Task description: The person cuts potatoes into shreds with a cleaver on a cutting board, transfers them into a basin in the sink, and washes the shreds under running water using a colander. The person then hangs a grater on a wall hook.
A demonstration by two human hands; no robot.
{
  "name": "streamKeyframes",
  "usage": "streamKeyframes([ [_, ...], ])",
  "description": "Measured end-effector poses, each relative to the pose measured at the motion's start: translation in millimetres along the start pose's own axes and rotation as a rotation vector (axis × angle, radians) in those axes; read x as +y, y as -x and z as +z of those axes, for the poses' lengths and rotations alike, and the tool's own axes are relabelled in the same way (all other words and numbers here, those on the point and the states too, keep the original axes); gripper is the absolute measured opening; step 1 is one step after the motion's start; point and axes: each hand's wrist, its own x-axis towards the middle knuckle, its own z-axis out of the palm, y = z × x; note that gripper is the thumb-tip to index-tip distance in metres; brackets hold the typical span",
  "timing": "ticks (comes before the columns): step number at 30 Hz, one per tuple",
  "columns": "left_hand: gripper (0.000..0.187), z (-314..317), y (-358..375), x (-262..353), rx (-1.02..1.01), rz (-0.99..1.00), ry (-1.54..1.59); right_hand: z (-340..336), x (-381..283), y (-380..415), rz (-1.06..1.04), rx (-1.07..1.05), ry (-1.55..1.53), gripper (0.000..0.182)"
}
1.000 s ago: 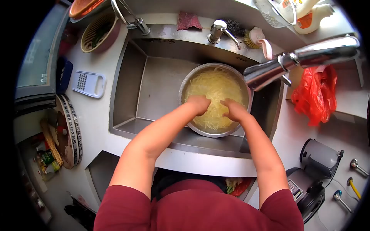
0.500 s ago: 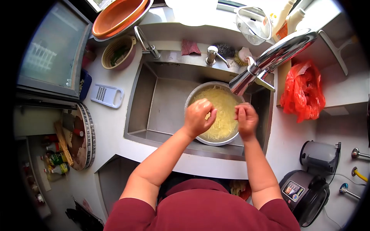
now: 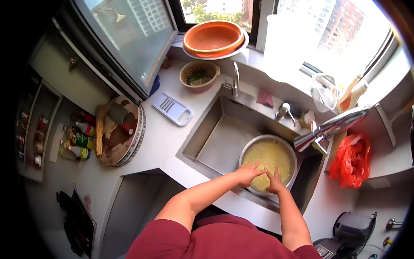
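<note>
A round metal bowl (image 3: pixel 268 137) stands in the right part of the steel sink, filled with pale yellow shreds (image 3: pixel 271 154) in what looks like water. My left hand (image 3: pixel 250 173) is over the bowl's near-left side, fingers extended and apart, holding nothing. Close beside it, my right hand (image 3: pixel 274 181) hangs over the near rim with its fingers spread and pointing into the bowl. The fingertips of both hands almost meet above the shreds. The chrome tap (image 3: pixel 308 140) reaches in from the right, its head near the bowl's far-right rim.
A grater (image 3: pixel 166 105) lies on the counter left of the sink (image 3: pixel 215 138). Behind it stands a strainer basket (image 3: pixel 189 71) with something green inside. A round chopping board (image 3: pixel 125 149) is farther left. On the right hangs a red plastic bag (image 3: pixel 351 159).
The view has swung left, so the bowl and sink appear lower and farther right. Both hands have gone from curled to spread fingers and have come closer together over the near rim.
</note>
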Motion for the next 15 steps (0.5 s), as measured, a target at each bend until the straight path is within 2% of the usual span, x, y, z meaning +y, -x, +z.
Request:
streamKeyframes([
  [1,0.041,-17.3,3.4,-2.3,-0.061,-0.09,0.01,-15.0,-12.5,2.3,0.022,-0.038,-0.085,0.065],
  [2,0.039,-36.9,0.0,-17.1,-0.033,-0.16,0.147,-31.4,-26.4,4.5,0.047,-0.075,-0.17,0.075],
  [3,0.037,-60.4,-7.3,-36.5,0.0,-0.222,0.28,-30.1,-19.8,1.0,-0.01,-0.027,-0.178,0.07],
  [4,0.029,-85.9,-15.5,-63.4,0.25,-0.156,0.284,-26.8,-11.2,3.7,-0.064,0.019,-0.187,0.065],
  [5,0.021,-132.5,-23.6,-84.2,0.449,-0.14,0.183,-28.9,-13.2,5.6,0.036,-0.022,-0.238,0.051],
  [6,0.017,-168.9,-34.8,-116.5,0.563,-0.146,0.154,-29.9,-15.3,10.6,0.139,-0.064,-0.291,0.038],
  [7,0.014,-207.9,-46.0,-141.0,0.64,-0.219,0.08,-35.1,-25.3,18.5,0.153,0.0,-0.256,0.026],
  [8,0.013,-249.4,-57.8,-167.7,0.729,-0.116,-0.067,-40.6,-37.7,25.6,0.166,0.065,-0.22,0.02],
  [9,0.019,-281.3,-71.1,-193.3,0.773,-0.129,-0.165,-42.7,-48.4,32.6,0.225,0.12,-0.21,0.02],
  [10,0.028,-306.7,-83.6,-215.9,0.772,-0.119,-0.351,-40.5,-53.9,37.4,0.272,0.126,-0.248,0.019],
  [11,0.036,-332.6,-94.6,-224.8,0.687,-0.143,-0.454,-34.8,-58.6,41.4,0.299,0.148,-0.303,0.018],
  [13,0.03,-360.4,-118.2,-240.8,0.554,-0.164,-0.623,-26.4,-70.7,47.1,0.356,0.19,-0.412,0.018],
  [15,0.025,-380.1,-138.8,-245.7,0.235,-0.233,-0.693,-24.8,-87.9,51.4,0.368,0.23,-0.451,0.017],
])
